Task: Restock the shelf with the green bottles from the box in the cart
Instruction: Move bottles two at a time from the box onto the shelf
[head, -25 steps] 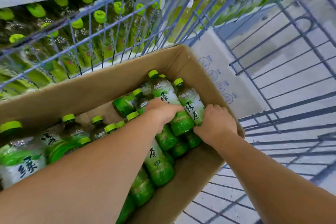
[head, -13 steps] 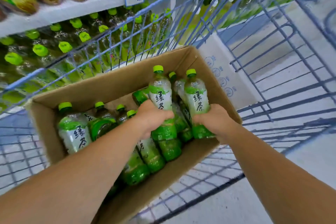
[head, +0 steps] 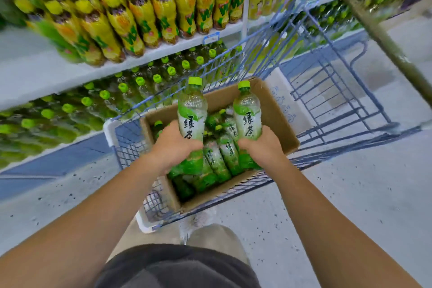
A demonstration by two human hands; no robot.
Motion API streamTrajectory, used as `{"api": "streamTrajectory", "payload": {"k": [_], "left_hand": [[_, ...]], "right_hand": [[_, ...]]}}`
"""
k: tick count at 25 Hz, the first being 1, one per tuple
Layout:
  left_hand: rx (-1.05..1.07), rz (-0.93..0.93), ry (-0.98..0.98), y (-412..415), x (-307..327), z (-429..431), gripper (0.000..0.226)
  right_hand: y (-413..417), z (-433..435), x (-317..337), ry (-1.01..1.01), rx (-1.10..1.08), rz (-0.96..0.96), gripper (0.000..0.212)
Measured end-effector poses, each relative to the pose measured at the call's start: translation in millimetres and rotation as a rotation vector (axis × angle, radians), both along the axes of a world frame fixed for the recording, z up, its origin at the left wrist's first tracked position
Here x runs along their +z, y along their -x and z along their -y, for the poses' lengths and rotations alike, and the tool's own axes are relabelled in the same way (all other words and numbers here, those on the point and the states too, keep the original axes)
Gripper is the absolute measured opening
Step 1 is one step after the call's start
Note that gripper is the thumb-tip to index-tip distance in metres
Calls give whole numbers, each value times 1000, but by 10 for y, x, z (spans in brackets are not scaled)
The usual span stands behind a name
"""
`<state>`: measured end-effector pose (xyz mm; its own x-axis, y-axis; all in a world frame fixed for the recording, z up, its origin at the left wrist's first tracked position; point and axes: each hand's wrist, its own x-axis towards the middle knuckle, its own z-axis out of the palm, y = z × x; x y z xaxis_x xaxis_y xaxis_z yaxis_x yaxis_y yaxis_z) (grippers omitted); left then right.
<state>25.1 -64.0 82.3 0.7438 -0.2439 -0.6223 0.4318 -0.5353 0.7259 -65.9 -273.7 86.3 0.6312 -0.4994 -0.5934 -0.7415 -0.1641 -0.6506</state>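
Observation:
My left hand (head: 171, 145) grips the lower half of a green tea bottle (head: 192, 110), upright with its lime cap on top. My right hand (head: 264, 146) grips a second green tea bottle (head: 247, 113) the same way. Both bottles are lifted above the open cardboard box (head: 278, 124), which sits in the blue wire cart (head: 327, 91). Several more green bottles (head: 222, 159) lie on their sides inside the box. To the left, the lower shelf (head: 77, 79) holds rows of the same green-capped bottles (head: 140, 82).
The upper shelf carries rows of yellow-labelled bottles (head: 163, 9). A flattened white carton (head: 282, 100) leans in the cart behind the box. A metal post (head: 383, 37) crosses the upper right. Grey floor lies right of the cart; my legs show below.
Both hands have closed on a bottle each and lifted them up out of the box. My view has pulled back and up, showing the whole cart and the shelves.

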Motion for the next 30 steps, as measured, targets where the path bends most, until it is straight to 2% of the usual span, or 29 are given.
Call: {"api": "streamTrajectory", "payload": {"k": [1, 3, 5, 8, 10, 15, 24, 30], "left_hand": [[1, 2, 6, 8, 100, -115, 47], [36, 33, 17, 44, 344, -392, 35], [106, 68, 44, 37, 552, -661, 34], [166, 131, 46, -2, 736, -1096, 33], [202, 160, 43, -45, 802, -1388, 32], [254, 206, 82, -192, 968, -2285, 38], [339, 317, 47, -666, 975, -4383, 37], [378, 425, -15, -1304, 808, -5038, 39]], "right_hand": [[-28, -101, 74, -6, 13, 8, 51], [-85, -362, 254, -25, 57, 49, 45], [-200, -636, 399, -33, 132, 90, 45], [-420, -1061, 594, -24, 246, 120, 57], [-547, -1338, 699, -21, 266, 154, 47], [-876, -2232, 859, 26, 310, 230, 38], [-1620, -4309, 841, 38, 385, 356, 34], [-2208, -4939, 619, 8, 410, 462, 43]]}}
